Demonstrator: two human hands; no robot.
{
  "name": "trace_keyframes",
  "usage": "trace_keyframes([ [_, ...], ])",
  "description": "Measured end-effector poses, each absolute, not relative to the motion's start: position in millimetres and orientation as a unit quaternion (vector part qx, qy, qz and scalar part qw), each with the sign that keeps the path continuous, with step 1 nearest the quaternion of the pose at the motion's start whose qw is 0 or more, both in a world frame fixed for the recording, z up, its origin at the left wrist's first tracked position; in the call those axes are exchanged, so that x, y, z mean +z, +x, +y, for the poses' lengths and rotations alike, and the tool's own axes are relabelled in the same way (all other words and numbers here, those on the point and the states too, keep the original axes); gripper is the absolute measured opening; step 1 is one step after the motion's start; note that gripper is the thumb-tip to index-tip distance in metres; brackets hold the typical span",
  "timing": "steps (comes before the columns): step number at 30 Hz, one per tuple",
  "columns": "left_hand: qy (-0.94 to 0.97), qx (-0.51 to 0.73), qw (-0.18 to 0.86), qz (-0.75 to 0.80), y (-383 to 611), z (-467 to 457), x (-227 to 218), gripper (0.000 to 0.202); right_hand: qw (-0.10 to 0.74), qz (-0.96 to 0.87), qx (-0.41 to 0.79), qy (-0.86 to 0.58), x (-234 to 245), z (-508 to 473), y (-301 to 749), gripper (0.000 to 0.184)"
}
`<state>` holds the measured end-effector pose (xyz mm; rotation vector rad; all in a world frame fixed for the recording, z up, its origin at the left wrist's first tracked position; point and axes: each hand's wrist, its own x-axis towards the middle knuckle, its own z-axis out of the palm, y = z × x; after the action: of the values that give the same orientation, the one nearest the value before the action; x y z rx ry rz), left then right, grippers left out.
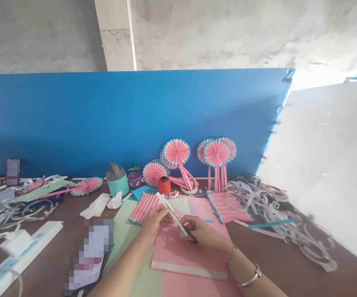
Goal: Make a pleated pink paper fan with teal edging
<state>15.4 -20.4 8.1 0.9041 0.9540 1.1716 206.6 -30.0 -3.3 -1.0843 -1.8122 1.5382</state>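
My left hand [154,222] is closed, pinching a narrow pale paper strip [163,201] over the middle of the desk. My right hand [201,232] is closed round a slim black-handled tool [191,236], mostly hidden by the fingers, so its kind is unclear. The strip slants down from my left fingers to the tool. Below both hands lies a pink paper stack [187,258] with a pale front edge, resting on pink and pale green sheets [138,274]. Pleated pink paper [144,207] with blue edges lies just beyond my left hand.
Round pink paper fans [217,152] lean at the blue partition [104,119]. A teal bottle [117,181], purple cup [134,180] and red container [164,186] stand behind. Curled white strips [268,206] heap at right. A phone [90,255] and power strip [33,249] lie left.
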Motion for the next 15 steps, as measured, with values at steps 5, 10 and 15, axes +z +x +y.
trace_keyframes([
  [5, 0.397, 0.509, 0.636, 0.422, 15.4, -20.6, 8.7, 0.026, 0.265, -0.671, 0.564, -0.402, -4.8, -29.3, 207.9, 0.014],
  [10, 0.397, 0.515, 0.624, 0.433, 13.5, -18.9, 11.0, 0.028, 0.261, -0.666, 0.566, -0.409, -5.5, -28.2, 207.7, 0.017],
  [15, 0.395, 0.533, 0.602, 0.445, 9.7, -14.6, 11.4, 0.029, 0.262, -0.658, 0.578, -0.406, -3.8, -28.8, 206.4, 0.018],
])
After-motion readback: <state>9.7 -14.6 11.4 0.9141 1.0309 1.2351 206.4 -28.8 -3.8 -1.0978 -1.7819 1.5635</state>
